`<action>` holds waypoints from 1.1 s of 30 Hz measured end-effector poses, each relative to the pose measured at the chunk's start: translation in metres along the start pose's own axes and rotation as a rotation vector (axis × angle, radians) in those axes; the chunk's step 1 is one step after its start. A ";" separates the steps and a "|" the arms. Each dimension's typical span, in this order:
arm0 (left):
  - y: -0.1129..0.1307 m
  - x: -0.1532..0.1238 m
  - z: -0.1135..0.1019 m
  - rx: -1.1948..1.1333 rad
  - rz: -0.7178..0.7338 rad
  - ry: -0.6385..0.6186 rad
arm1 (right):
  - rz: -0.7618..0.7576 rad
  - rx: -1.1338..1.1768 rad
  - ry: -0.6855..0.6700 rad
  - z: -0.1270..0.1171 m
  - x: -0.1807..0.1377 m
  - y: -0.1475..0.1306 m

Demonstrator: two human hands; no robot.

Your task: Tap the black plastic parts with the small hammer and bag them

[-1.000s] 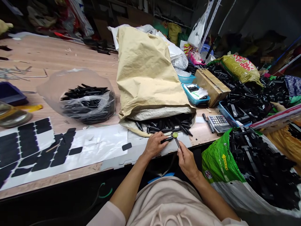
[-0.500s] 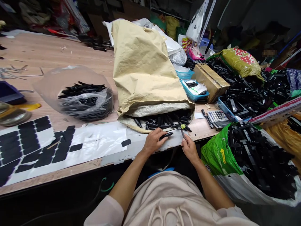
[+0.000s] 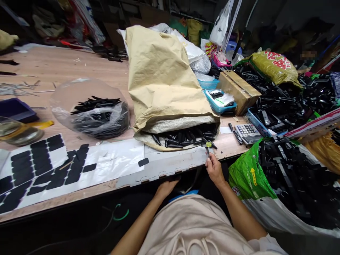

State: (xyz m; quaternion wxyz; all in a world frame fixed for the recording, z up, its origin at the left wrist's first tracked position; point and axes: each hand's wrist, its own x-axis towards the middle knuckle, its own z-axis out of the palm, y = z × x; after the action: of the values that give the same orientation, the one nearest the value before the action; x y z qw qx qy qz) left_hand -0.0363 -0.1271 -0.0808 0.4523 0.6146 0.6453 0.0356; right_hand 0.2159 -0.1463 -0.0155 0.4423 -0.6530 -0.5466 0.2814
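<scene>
My right hand (image 3: 214,169) is closed around a slim dark tool (image 3: 207,151) at the table's front edge. A small yellow-green piece (image 3: 208,144) shows at the tool's far end; its exact kind is too small to tell. Just beyond lie slim black plastic parts (image 3: 186,136), spilling from the mouth of a large tan paper sack (image 3: 167,78). My left hand (image 3: 168,187) is below the table edge, its fingers hidden under there, so what it holds does not show.
A clear plastic bag (image 3: 111,124) of black pieces and a white sheet with black stickers (image 3: 39,159) lie to the left. On the right are a calculator (image 3: 247,131), blue baskets (image 3: 220,106), a cardboard box (image 3: 236,92) and a green-white sack (image 3: 244,173) full of black parts.
My left hand has moved down from the sack's mouth to below the table edge; the black part it held is out of sight. My right hand has barely moved.
</scene>
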 end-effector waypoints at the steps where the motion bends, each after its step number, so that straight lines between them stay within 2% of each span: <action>1: 0.002 -0.002 -0.002 0.058 0.023 -0.014 | 0.002 0.011 -0.003 0.000 0.000 0.002; 4: 0.022 -0.025 -0.009 0.112 0.236 -0.140 | 0.011 0.042 -0.001 0.002 0.000 0.007; 7: 0.056 -0.047 -0.029 -0.011 0.514 -0.241 | 0.022 0.054 -0.004 0.004 -0.001 0.010; 8: 0.067 -0.048 -0.039 -0.053 0.564 -0.194 | 0.024 0.056 -0.008 0.004 0.000 0.010; 9: 0.077 -0.046 -0.052 -0.072 0.598 -0.083 | 0.025 0.057 -0.012 0.003 0.000 0.010; 12: 0.094 -0.018 -0.088 0.049 0.636 0.398 | 0.023 0.066 -0.021 0.003 0.000 0.009; 13: 0.095 -0.005 -0.098 0.121 0.644 0.507 | 0.022 0.070 -0.021 0.003 0.000 0.009; 15: 0.094 0.018 -0.110 0.261 0.670 0.593 | 0.020 0.077 -0.017 0.004 0.001 0.009; 20: 0.084 0.048 -0.110 0.494 0.678 0.558 | 0.016 0.097 -0.021 0.005 0.001 0.009; 26: 0.089 0.044 -0.108 0.678 0.651 0.595 | 0.010 0.102 -0.036 0.005 0.001 0.007; 29: 0.092 0.041 -0.110 0.753 0.690 0.610 | 0.003 0.105 -0.031 0.005 0.001 0.007; 33: 0.088 0.042 -0.109 0.735 0.751 0.611 | 0.001 0.114 -0.020 0.006 0.000 0.008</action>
State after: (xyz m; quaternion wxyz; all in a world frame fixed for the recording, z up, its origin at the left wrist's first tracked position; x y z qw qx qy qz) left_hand -0.0305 -0.0155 0.0137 -0.0385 0.8781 0.4551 0.1422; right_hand 0.2143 -0.1443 -0.0249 0.4732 -0.6242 -0.5338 0.3186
